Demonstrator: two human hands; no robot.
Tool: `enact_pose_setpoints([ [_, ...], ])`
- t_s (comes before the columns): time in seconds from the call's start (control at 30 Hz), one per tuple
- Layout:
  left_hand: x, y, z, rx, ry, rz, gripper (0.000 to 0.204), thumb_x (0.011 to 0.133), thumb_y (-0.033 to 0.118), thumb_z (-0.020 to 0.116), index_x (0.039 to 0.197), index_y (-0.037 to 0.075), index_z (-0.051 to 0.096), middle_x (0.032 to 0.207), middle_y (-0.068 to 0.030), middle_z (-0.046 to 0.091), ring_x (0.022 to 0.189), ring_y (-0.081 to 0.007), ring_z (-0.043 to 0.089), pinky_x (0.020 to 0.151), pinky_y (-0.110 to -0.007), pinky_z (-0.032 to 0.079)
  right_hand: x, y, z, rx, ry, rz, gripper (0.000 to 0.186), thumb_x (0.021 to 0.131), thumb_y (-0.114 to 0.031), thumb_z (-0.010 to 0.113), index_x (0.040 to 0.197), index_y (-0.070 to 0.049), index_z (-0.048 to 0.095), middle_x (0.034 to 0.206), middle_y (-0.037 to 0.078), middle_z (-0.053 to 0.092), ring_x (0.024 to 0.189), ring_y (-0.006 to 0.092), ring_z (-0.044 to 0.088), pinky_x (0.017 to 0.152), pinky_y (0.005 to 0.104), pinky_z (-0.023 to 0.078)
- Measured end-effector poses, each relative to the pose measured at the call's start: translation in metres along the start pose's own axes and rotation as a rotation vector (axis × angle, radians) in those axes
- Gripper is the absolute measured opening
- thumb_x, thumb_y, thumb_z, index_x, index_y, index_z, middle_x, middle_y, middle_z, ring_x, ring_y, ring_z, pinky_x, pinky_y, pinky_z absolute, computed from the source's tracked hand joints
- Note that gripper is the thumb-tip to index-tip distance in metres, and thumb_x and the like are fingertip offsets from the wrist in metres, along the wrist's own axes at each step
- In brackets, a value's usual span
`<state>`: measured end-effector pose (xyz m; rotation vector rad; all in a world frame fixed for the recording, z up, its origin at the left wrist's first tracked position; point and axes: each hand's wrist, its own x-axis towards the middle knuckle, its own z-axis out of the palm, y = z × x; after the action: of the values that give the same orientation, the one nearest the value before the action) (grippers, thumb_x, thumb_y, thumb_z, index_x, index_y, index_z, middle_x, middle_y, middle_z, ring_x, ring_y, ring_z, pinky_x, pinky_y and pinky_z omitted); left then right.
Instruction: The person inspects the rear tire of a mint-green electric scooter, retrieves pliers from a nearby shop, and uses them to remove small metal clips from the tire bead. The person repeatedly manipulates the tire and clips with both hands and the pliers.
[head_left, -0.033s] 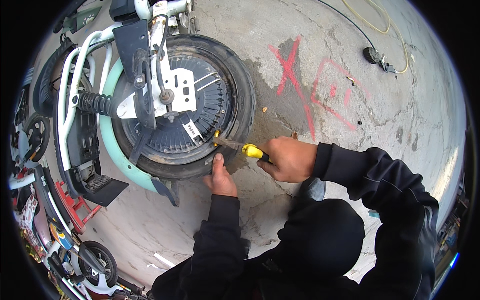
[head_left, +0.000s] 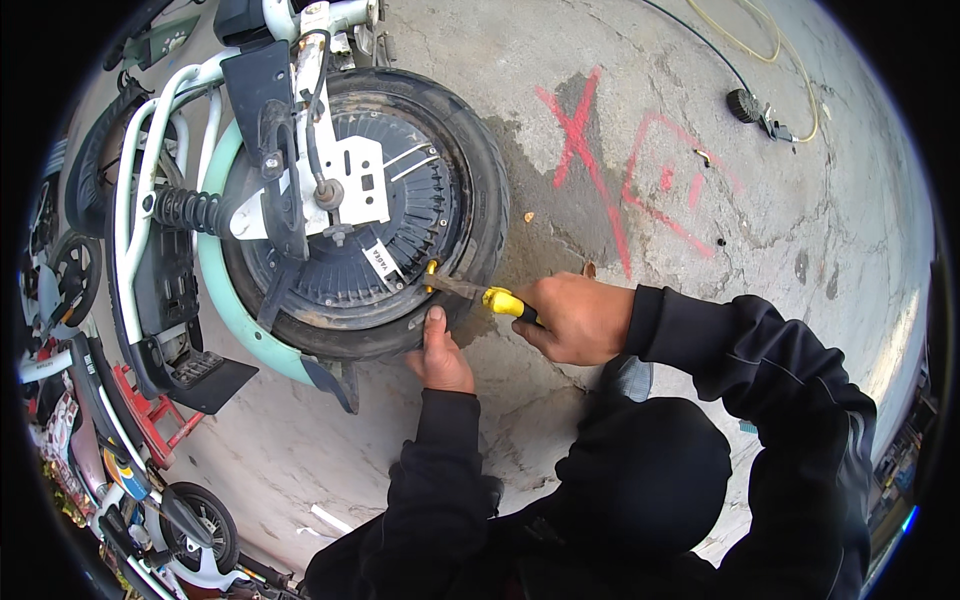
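My right hand [head_left: 580, 318] is closed round the yellow-and-black handle of a hand tool [head_left: 500, 301] with a worn, flat metal front end. The tip of that metal touches or lies right at a small yellow valve-like piece [head_left: 431, 276] by the wheel rim; the exact contact is too small to tell. Just below, my left hand [head_left: 441, 362] grips the black tyre [head_left: 487, 180], its thumb on the sidewall and its fingers hidden beneath. The wheel, with a dark ribbed hub [head_left: 330, 270], lies flat-on to view, still attached to a white scooter frame [head_left: 128, 200].
A pale green fender [head_left: 215, 290] curves along the wheel's left side, near a coil spring [head_left: 190, 210]. More scooters and a small wheel [head_left: 195, 528] crowd the left. Red marks [head_left: 575, 130] are on the concrete; an air hose [head_left: 790, 60] with a gauge [head_left: 742, 107] lies far right.
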<state>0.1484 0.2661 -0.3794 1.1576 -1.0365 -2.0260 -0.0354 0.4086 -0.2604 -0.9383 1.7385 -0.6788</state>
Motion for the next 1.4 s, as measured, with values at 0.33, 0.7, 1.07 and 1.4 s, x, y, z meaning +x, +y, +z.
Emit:
enact_pose_setpoints([
  [0.33, -0.006, 0.015, 0.015, 0.056, -0.086, 0.002, 0.058, 0.090, 0.014, 0.073, 0.141, 0.001, 0.051, 0.141, -0.0084, 0.055, 0.128, -0.0235, 0.054, 0.112, -0.044, 0.040, 0.001, 0.024, 0.019, 0.027, 0.081, -0.091, 0.022, 0.093, -0.017, 0.064, 0.105, 0.001, 0.064, 0.082, 0.026, 0.067, 0.084, 0.0477, 0.065, 0.076, 0.0552, 0.052],
  [0.7, 0.000, 0.010, 0.007, 0.044, -0.075, -0.035, 0.056, 0.091, 0.013, 0.072, 0.142, 0.002, 0.051, 0.142, -0.0082, 0.056, 0.129, -0.0238, 0.055, 0.112, -0.047, 0.041, 0.001, 0.028, 0.011, 0.286, -0.118, -0.086, 0.026, 0.090, -0.016, 0.061, 0.109, 0.000, 0.065, 0.077, 0.015, 0.065, 0.074, 0.0300, 0.066, 0.068, 0.0443, 0.050],
  [1.07, 0.001, 0.002, 0.009, 0.007, 0.042, 0.009, 0.053, 0.089, 0.005, 0.075, 0.137, -0.004, 0.055, 0.140, -0.0105, 0.058, 0.126, -0.0205, 0.055, 0.110, -0.036, 0.042, -0.078, 0.103, 0.038, 0.836, 0.411, 0.122, 0.028, 0.085, -0.011, 0.057, 0.105, 0.006, 0.068, 0.092, 0.010, 0.069, 0.082, 0.0169, 0.063, 0.075, 0.0304, 0.051],
  [1.4, -0.009, 0.022, 0.019, 0.100, -0.013, -0.064, 0.056, 0.088, 0.021, 0.082, 0.137, 0.009, 0.056, 0.136, -0.0036, 0.060, 0.121, -0.0191, 0.057, 0.100, -0.041, 0.045, -0.142, 0.166, 0.080, 0.042, 0.991, 0.356, 0.039, 0.092, -0.027, 0.070, 0.113, 0.006, 0.067, 0.095, 0.024, 0.074, 0.084, 0.0333, 0.075, 0.080, 0.0398, 0.058],
])
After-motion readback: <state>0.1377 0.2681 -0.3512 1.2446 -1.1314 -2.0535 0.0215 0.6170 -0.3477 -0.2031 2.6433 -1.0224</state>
